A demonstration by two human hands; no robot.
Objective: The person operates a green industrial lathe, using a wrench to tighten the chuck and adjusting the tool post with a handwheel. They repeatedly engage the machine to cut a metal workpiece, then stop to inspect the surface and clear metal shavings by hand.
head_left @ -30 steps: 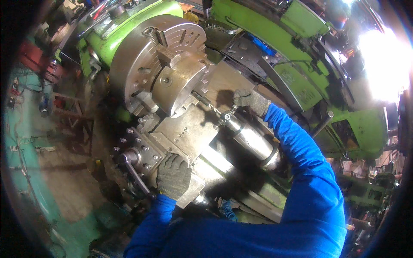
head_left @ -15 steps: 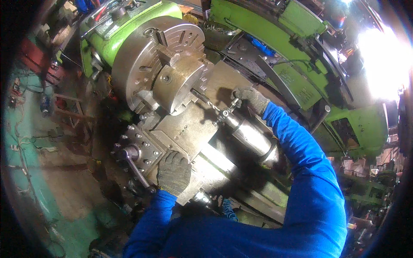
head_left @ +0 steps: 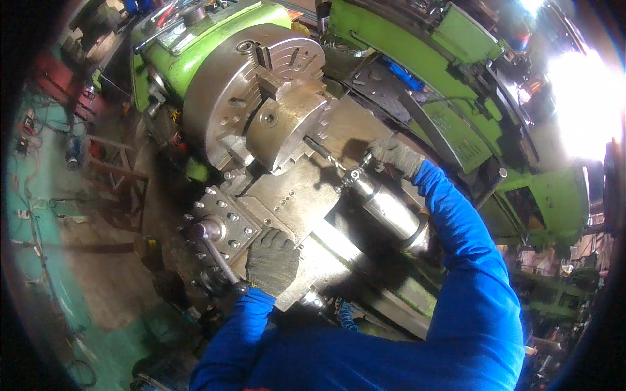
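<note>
My right hand [head_left: 396, 158], in a grey work glove, is closed around one end of the crossbar of a T-handled chuck key [head_left: 355, 174]. The key sits at the drill chuck [head_left: 366, 188] on the lathe's tailstock. From that chuck a drill bit [head_left: 332, 158] points at the steel chuck [head_left: 277, 130] mounted in front of a large slotted faceplate [head_left: 212, 107]. My left hand [head_left: 272, 262], also gloved, lies flat on the lathe carriage [head_left: 295, 281] with its fingers stretched out. Beside it is the square tool post [head_left: 222, 218] with its clamping lever [head_left: 220, 257].
The green headstock [head_left: 225, 32] stands at the far left. Behind the lathe are green machine panels [head_left: 391, 39] and a tilted metal plate [head_left: 430, 127]. A bright lamp [head_left: 583, 101] glares at the right. A rusty frame [head_left: 120, 173] stands on the floor at left.
The whole view has shifted, so the lathe and both hands appear a little farther right. My right hand keeps its grip on the chuck key; my left hand still rests on the carriage.
</note>
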